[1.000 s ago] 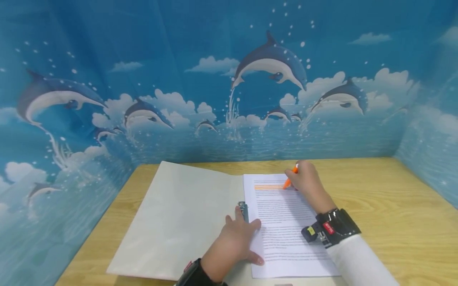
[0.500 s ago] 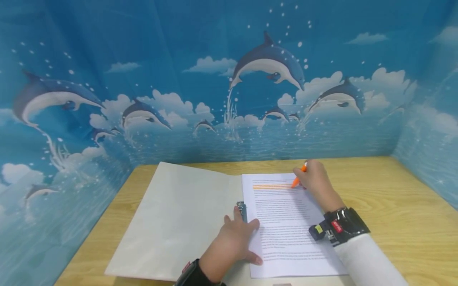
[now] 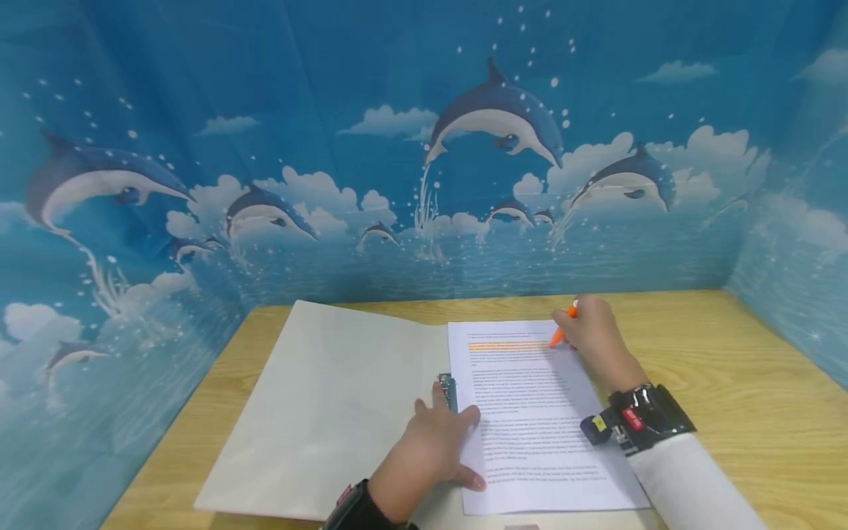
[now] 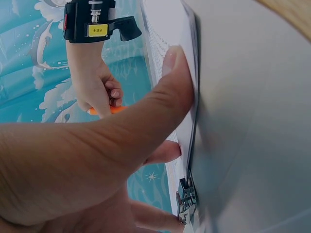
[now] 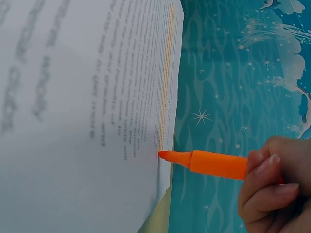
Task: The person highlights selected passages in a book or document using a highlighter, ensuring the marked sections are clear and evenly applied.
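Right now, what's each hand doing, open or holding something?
Left hand: open, resting on the left edge of the paper.
Right hand: closed, holding the orange highlighter.

Before me I see a blue backdrop (image 3: 371,66) with printed dolphins (image 3: 497,96), white clouds (image 3: 324,195) and water (image 3: 464,276). It stands also at my left and right, around a yellowish wooden table (image 3: 702,353).

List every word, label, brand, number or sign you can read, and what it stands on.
None can be read with certainty.
Printed page: text too small or blurred.
Yellow label on the right wrist's black device: too small.
Right red label on the right wristband: too small.
Left red label on the left wristband: too small.
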`<act>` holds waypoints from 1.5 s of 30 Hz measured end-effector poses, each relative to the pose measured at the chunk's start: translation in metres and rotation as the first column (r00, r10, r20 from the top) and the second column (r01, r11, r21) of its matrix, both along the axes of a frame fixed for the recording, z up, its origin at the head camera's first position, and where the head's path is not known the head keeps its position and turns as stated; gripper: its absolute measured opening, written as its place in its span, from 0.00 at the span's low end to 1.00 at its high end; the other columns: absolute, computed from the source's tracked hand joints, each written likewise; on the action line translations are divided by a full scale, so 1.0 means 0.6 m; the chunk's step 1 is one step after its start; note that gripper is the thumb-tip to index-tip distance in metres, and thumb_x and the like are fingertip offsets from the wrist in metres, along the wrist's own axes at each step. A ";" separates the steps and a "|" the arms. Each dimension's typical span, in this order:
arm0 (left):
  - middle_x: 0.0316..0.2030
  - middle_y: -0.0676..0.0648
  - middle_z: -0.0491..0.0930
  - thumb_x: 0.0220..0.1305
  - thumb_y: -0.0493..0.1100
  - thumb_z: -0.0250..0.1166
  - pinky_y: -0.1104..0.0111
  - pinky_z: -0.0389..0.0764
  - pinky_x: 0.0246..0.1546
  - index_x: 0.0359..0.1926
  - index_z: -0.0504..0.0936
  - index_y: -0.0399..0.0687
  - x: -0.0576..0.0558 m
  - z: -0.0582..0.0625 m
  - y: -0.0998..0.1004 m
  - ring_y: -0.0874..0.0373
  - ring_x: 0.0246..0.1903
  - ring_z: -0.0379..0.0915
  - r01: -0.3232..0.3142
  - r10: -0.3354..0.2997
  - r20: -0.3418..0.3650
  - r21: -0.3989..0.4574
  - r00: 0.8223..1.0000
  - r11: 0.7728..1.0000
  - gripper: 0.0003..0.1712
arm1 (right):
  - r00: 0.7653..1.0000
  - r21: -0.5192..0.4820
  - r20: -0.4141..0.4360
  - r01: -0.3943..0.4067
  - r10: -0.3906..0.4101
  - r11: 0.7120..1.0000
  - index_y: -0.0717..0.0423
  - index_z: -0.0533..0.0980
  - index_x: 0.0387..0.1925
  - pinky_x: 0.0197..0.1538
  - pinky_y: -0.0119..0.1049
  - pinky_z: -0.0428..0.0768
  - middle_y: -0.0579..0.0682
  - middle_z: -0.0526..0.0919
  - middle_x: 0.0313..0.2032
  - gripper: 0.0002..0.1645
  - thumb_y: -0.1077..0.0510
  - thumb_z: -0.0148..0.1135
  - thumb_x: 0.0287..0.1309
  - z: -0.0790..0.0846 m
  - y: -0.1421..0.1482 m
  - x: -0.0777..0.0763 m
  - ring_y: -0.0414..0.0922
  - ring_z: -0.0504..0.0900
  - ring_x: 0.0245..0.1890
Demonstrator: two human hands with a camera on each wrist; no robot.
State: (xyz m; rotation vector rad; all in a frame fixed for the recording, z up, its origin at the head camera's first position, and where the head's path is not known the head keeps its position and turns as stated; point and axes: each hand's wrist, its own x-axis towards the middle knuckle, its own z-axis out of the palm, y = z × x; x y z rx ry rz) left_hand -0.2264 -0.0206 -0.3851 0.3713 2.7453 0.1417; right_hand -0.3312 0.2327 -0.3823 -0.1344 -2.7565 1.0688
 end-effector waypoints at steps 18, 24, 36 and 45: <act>0.67 0.31 0.53 0.22 0.67 0.74 0.44 0.74 0.46 0.57 0.70 0.64 -0.002 0.001 -0.003 0.26 0.60 0.56 0.024 -0.024 -0.004 -0.041 1.000 0.999 0.52 | 0.990 -0.002 0.007 -0.143 0.143 0.990 0.65 0.71 0.36 0.19 0.35 0.74 0.56 0.80 0.20 0.13 0.55 0.53 0.60 0.047 -0.097 0.012 0.48 0.77 0.14; 0.68 0.32 0.52 0.22 0.66 0.75 0.43 0.73 0.46 0.59 0.70 0.66 -0.004 -0.002 -0.002 0.27 0.61 0.55 0.007 -0.006 0.017 -0.027 1.000 1.000 0.53 | 0.976 -0.022 0.005 -0.219 0.219 0.976 0.62 0.71 0.36 0.19 0.35 0.72 0.58 0.80 0.21 0.11 0.56 0.54 0.59 0.032 -0.155 0.009 0.45 0.75 0.13; 0.68 0.34 0.52 0.23 0.69 0.73 0.44 0.75 0.45 0.59 0.68 0.73 -0.007 -0.009 -0.002 0.29 0.62 0.55 0.008 -0.007 0.014 -0.058 1.000 0.998 0.53 | 0.963 0.025 -0.062 -0.259 0.260 0.965 0.62 0.72 0.28 0.15 0.33 0.65 0.50 0.70 0.12 0.10 0.58 0.55 0.57 0.008 -0.188 -0.007 0.43 0.69 0.09; 0.68 0.34 0.53 0.23 0.69 0.73 0.45 0.76 0.43 0.58 0.69 0.71 -0.007 -0.007 0.000 0.29 0.61 0.56 0.008 -0.008 0.009 -0.084 1.000 0.996 0.52 | 0.969 0.022 -0.051 -0.240 0.241 0.971 0.61 0.74 0.29 0.17 0.33 0.68 0.52 0.73 0.16 0.10 0.56 0.57 0.57 -0.002 -0.191 -0.013 0.43 0.70 0.12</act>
